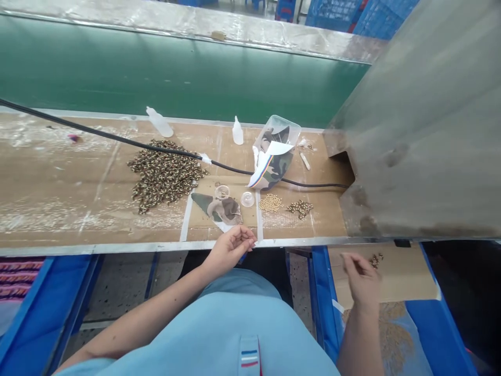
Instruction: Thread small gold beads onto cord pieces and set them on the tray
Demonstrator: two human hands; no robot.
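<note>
My left hand (pixel 234 245) hovers at the front edge of the bench, fingers curled together with thumb and forefinger meeting. Whatever lies between them is too small to make out. Just beyond it is a camouflage cloth piece (pixel 225 210), with a small clear round dish (pixel 222 192) at its far edge and a second clear dish (pixel 247 199) to its right. Beside these sit a patch of small tan beads (pixel 270 202) and a little heap of brown-and-cream pieces (pixel 300 209). Lower right, my right hand (pixel 362 279), slightly blurred, is pinched above a cardboard sheet; its content is unclear.
A large pile of brown-and-cream pieces (pixel 166 175) covers the left bench. A black cable (pixel 97 134) crosses to a metal housing (pixel 426 136). Two white squeeze bottles (pixel 237 131) stand behind. A clear tub (pixel 284 125) holds camouflage cloth. Blue bins (pixel 442 334) flank me.
</note>
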